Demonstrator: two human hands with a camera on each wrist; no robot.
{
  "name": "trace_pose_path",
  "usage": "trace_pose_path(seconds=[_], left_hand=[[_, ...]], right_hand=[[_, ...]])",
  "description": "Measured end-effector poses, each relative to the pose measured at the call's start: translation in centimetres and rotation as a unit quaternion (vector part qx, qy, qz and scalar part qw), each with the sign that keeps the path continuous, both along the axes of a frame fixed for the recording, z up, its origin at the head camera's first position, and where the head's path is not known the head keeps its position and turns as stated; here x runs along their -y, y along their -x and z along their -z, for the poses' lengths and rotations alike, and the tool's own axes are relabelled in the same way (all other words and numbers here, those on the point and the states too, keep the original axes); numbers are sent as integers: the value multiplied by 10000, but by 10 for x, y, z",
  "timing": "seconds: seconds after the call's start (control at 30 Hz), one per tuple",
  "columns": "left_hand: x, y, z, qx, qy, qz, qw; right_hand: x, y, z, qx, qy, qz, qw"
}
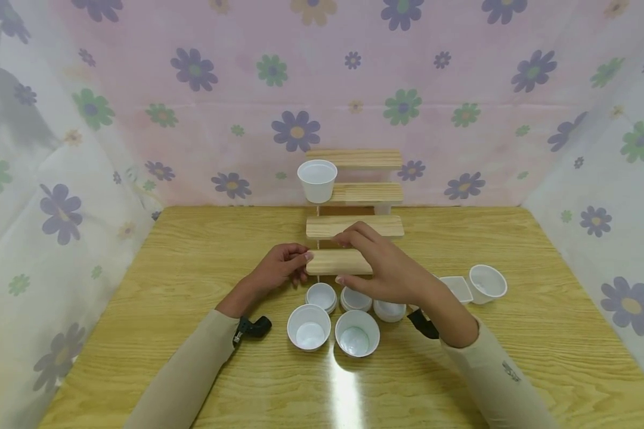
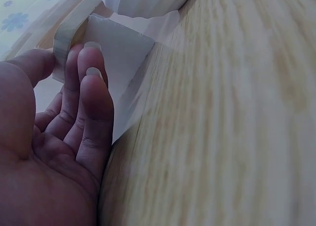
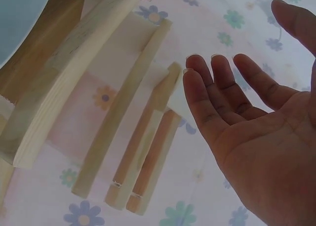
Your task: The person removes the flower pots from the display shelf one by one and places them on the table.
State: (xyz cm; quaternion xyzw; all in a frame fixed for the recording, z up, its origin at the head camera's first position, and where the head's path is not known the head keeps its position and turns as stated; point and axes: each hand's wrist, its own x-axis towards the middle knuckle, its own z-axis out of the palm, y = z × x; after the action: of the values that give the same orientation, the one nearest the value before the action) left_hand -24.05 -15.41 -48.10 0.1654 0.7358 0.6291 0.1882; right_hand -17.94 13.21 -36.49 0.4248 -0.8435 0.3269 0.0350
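A small stepped stand of pale wooden slats (image 1: 354,227) with white side supports stands at the back of the table. My left hand (image 1: 285,266) is at the left end of its lowest slat (image 1: 339,262). In the left wrist view, the thumb and fingers (image 2: 94,95) pinch that slat end (image 2: 66,40). Over the slat's right part hovers my right hand (image 1: 386,265), its fingers (image 3: 200,100) loosely bent and holding nothing in the right wrist view. A white plastic cup (image 1: 318,182) sits at the left of an upper slat.
Two open white tubs (image 1: 308,328) (image 1: 357,333) stand in front of the stand. Several smaller white containers (image 1: 321,296) sit between them and the lowest slat. To the right are a square white container (image 1: 457,289) and a round white cup (image 1: 487,283). Flowered cloth (image 1: 354,83) hangs behind.
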Motion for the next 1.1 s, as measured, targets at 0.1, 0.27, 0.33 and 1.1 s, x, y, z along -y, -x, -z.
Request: trace_pose_path(seconds=[0.1,0.27,0.33,1.1], left_hand=[[-1,0,1,15,3,-39,10000],[0,-1,1,51,-2,-102,9999],[-1,-1,1,59,-9,-110,9999],[-2,0,2,46,61,-183,9998]], right_hand=[[-1,2,1,37,-20,35,10000],[-1,4,1,94,-4,38,9999],[-1,5,1,109,-8,51,9999],[16,23,-13,-191,427,306,9984]])
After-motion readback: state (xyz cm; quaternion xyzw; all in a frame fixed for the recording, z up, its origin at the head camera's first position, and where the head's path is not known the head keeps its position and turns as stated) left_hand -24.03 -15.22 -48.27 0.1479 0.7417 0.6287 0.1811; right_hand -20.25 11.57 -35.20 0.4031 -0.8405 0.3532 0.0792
